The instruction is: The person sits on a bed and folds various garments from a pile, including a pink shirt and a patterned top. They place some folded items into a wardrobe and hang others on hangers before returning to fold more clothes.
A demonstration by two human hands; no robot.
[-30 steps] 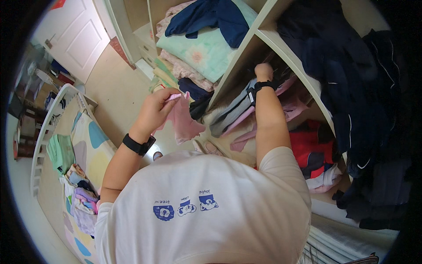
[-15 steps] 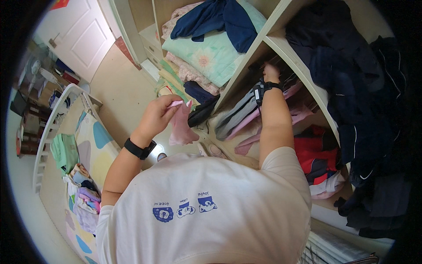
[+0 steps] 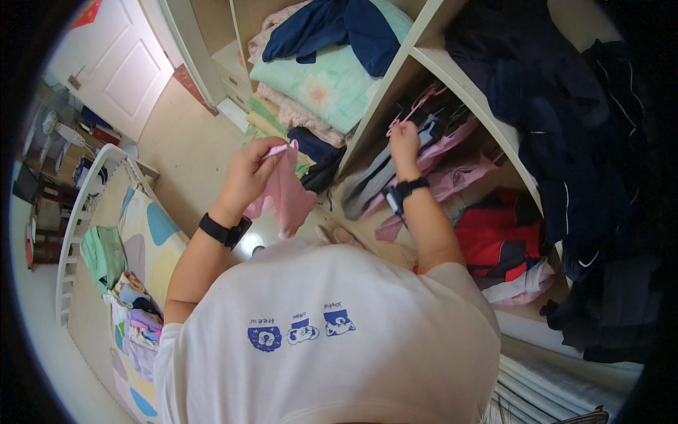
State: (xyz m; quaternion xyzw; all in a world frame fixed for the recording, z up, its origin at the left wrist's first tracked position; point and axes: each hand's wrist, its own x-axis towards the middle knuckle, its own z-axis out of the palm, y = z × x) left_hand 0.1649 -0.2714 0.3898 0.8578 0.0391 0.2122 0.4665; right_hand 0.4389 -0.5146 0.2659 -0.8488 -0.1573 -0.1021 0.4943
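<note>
My left hand [image 3: 247, 173] is closed on the top edge of a pink garment [image 3: 286, 194], which hangs loosely below the fingers. My right hand [image 3: 405, 145] is at the mouth of the wardrobe's hanging compartment, its fingers closed round a thin pink clothes hanger [image 3: 428, 95]. Part of the hanger lies hidden behind the hand. Beyond the right hand hang grey trousers [image 3: 371, 184] and other pink clothes [image 3: 459, 177] on the rail. Black watch-like bands are on both wrists.
Folded quilts [image 3: 318, 88] with a navy garment [image 3: 364, 32] on top fill the shelf ahead. Dark clothes [image 3: 558, 134] drape over the right shelf, above a red jacket [image 3: 501, 230]. On the left, a bed [image 3: 152, 244] with a white rail holds folded clothes [image 3: 138, 318].
My right hand has drawn back from inside the compartment toward me and left, bringing a pink hanger with it. The pink garment in my left hand hangs wider and fuller.
</note>
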